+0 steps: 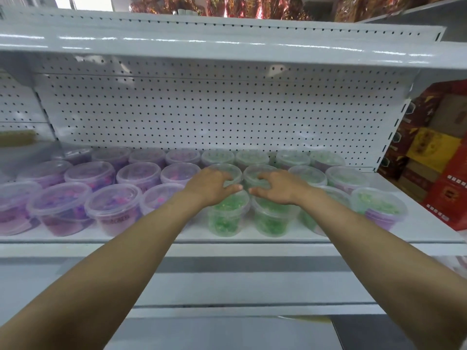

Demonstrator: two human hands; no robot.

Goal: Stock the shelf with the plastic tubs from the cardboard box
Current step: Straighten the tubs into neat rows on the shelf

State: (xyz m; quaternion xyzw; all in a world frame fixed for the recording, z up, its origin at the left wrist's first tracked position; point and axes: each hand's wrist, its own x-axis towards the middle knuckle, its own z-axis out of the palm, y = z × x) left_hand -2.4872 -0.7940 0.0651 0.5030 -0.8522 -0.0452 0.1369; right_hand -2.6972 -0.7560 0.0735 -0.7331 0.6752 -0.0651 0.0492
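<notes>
White metal pegboard shelf (227, 239) near full: purple-filled clear plastic tubs (60, 208) at 9 o'clock, green-filled clear tubs (379, 205) at 3. Left hand (212, 186), right hand (278, 186), fingers spread, pressing lids of centre green pair. Cardboard box unseen; remainder cannot tell.

My left hand (211, 186) covers most of one green tub's lid (228, 171), my right hand (276, 188) the next one's (255, 173); whether my fingertips grip them, I can't tell. The purple tub (10, 208) at the shelf's (227, 246) left end runs off frame. Its neighbours' labels (115, 218) blur unreadable.
</notes>
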